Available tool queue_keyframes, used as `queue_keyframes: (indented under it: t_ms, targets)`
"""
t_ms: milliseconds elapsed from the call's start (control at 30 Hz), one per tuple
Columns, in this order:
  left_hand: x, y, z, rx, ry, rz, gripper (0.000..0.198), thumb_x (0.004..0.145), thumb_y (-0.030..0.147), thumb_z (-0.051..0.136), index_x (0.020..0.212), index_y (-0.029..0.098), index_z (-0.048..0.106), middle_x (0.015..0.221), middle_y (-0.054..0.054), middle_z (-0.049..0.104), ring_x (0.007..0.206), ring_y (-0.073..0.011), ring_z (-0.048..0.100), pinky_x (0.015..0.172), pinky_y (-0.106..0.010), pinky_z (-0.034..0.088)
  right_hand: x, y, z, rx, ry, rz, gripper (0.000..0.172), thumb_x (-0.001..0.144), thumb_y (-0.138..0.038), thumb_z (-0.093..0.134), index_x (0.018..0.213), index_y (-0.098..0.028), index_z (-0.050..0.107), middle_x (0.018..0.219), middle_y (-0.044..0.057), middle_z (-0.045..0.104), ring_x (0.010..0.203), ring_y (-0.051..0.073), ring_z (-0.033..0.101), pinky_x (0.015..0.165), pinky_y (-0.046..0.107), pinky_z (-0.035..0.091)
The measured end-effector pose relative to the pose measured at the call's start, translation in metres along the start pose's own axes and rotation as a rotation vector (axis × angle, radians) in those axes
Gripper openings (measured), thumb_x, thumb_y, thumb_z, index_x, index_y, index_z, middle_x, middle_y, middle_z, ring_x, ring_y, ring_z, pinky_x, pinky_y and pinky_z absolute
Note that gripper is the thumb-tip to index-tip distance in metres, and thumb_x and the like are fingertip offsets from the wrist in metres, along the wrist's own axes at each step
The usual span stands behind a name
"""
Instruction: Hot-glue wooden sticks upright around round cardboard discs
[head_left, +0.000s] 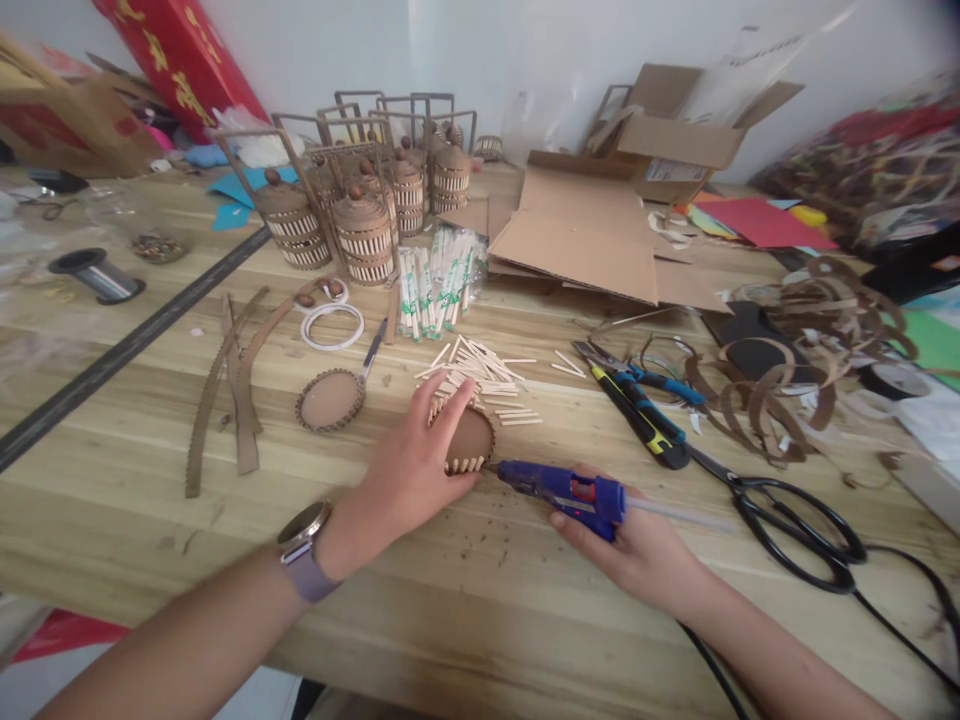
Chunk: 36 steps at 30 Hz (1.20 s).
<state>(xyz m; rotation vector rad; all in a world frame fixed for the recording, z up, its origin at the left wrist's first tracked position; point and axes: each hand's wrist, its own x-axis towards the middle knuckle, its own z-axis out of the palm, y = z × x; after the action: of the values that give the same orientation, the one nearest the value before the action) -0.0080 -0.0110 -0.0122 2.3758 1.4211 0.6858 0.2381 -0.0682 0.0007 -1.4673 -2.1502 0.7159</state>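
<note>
My left hand [409, 470] is curved over a round cardboard base [472, 433], with the thumb at its near edge and the fingers across its far side. Short wooden sticks stand along part of the base's notched rim. In my right hand [637, 545] is a blue glue gun [562, 492], a clear glue stick jutting from its back. Its nozzle is at the rim's near right side; whether it touches cannot be told. A pile of loose short sticks [480, 368] lies just beyond the base. A second round cardboard base [330, 400] lies to the left.
Lidded stick baskets with handles [365, 235] stand at the back. Packaged chopsticks [439, 285] lie before them. To the right are pliers [637, 375], a utility knife [637, 415], black scissors [795, 530] and curled cardboard strips [780, 370]. Notched strips [214, 400] lie left; flattened cardboard [577, 230] is behind.
</note>
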Motion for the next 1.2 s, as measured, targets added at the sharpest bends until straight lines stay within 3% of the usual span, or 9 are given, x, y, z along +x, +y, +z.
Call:
queue_keyframes:
  t_ms: [333, 433, 500, 600, 700, 800, 933, 1100, 1200]
  targets:
    - [0.0, 0.001, -0.001, -0.005, -0.011, -0.011, 0.098, 0.069, 0.024, 0.081, 0.149, 0.029, 0.024, 0.151, -0.015, 0.03, 0.136, -0.0363, 0.043, 0.104, -0.05, 0.049, -0.002, 0.001, 0.004, 0.014, 0.039, 0.009, 0.025, 0.088, -0.039, 0.052, 0.085, -0.019, 0.066, 0.085, 0.01, 0.073, 0.079, 0.025, 0.069, 0.071, 0.036, 0.057]
    - [0.0, 0.001, 0.0, 0.001, -0.016, -0.012, 0.1, 0.068, 0.027, 0.081, 0.15, 0.03, 0.023, 0.152, -0.015, 0.03, 0.133, -0.0365, 0.046, 0.101, -0.051, 0.05, -0.003, 0.003, 0.002, 0.047, 0.104, 0.107, 0.032, 0.086, -0.047, 0.053, 0.087, -0.02, 0.068, 0.086, 0.01, 0.073, 0.081, 0.026, 0.069, 0.072, 0.037, 0.057]
    - [0.0, 0.0, 0.0, 0.005, -0.011, -0.007, 0.102, 0.067, 0.028, 0.083, 0.149, 0.03, 0.023, 0.152, -0.015, 0.03, 0.132, -0.0368, 0.047, 0.102, -0.052, 0.05, -0.003, 0.005, -0.003, 0.133, 0.098, 0.22, 0.039, 0.086, -0.057, 0.052, 0.083, -0.02, 0.068, 0.073, 0.006, 0.07, 0.066, 0.022, 0.066, 0.06, 0.033, 0.055]
    - [0.0, 0.0, 0.0, 0.007, -0.009, -0.001, 0.103, 0.066, 0.028, 0.085, 0.149, 0.03, 0.023, 0.152, -0.015, 0.03, 0.133, -0.0377, 0.046, 0.102, -0.052, 0.05, -0.002, 0.006, -0.014, 0.409, -0.104, 0.369, 0.054, 0.08, -0.071, 0.054, 0.072, -0.019, 0.066, 0.058, 0.002, 0.061, 0.05, 0.015, 0.055, 0.047, 0.026, 0.047]
    - [0.0, 0.0, 0.0, 0.006, -0.008, 0.0, 0.105, 0.066, 0.029, 0.085, 0.15, 0.032, 0.022, 0.152, -0.015, 0.03, 0.135, -0.0384, 0.044, 0.102, -0.052, 0.05, 0.0, 0.003, -0.023, 0.683, -0.414, 0.474, 0.058, 0.073, -0.073, 0.062, 0.07, -0.016, 0.068, 0.064, 0.004, 0.065, 0.052, 0.013, 0.057, 0.05, 0.025, 0.049]
    - [0.001, -0.001, -0.001, 0.002, 0.002, 0.015, 0.105, 0.065, 0.027, 0.085, 0.15, 0.03, 0.023, 0.152, -0.015, 0.031, 0.137, -0.0378, 0.041, 0.105, -0.051, 0.047, 0.003, -0.005, -0.026, 0.751, -0.649, 0.526, 0.056, 0.075, -0.071, 0.062, 0.073, -0.015, 0.067, 0.062, 0.002, 0.063, 0.051, 0.012, 0.06, 0.051, 0.023, 0.049]
    - [0.001, -0.001, -0.001, 0.003, 0.003, 0.016, 0.105, 0.065, 0.027, 0.085, 0.149, 0.031, 0.023, 0.151, -0.015, 0.031, 0.135, -0.0383, 0.044, 0.103, -0.052, 0.049, 0.007, -0.012, -0.031, 0.481, -0.672, 0.454, 0.057, 0.084, -0.07, 0.051, 0.071, -0.017, 0.069, 0.056, 0.002, 0.063, 0.047, 0.012, 0.057, 0.045, 0.021, 0.044]
    - [0.002, 0.0, -0.001, -0.007, -0.022, 0.009, 0.103, 0.065, 0.027, 0.084, 0.149, 0.03, 0.024, 0.151, -0.015, 0.031, 0.132, -0.0382, 0.047, 0.101, -0.052, 0.051, 0.021, -0.009, -0.046, -0.213, -0.375, 0.152, 0.046, 0.086, -0.051, 0.06, 0.05, -0.021, 0.058, 0.045, -0.001, 0.052, 0.039, 0.011, 0.042, 0.04, 0.023, 0.027]
    - [0.002, 0.0, -0.001, 0.003, -0.018, 0.008, 0.102, 0.066, 0.027, 0.084, 0.149, 0.029, 0.025, 0.151, -0.015, 0.031, 0.132, -0.038, 0.048, 0.1, -0.051, 0.051, 0.042, -0.006, -0.046, -0.459, -0.197, 0.115, 0.032, 0.09, -0.038, 0.058, 0.062, -0.022, 0.063, 0.057, 0.001, 0.06, 0.05, 0.015, 0.053, 0.048, 0.025, 0.034]
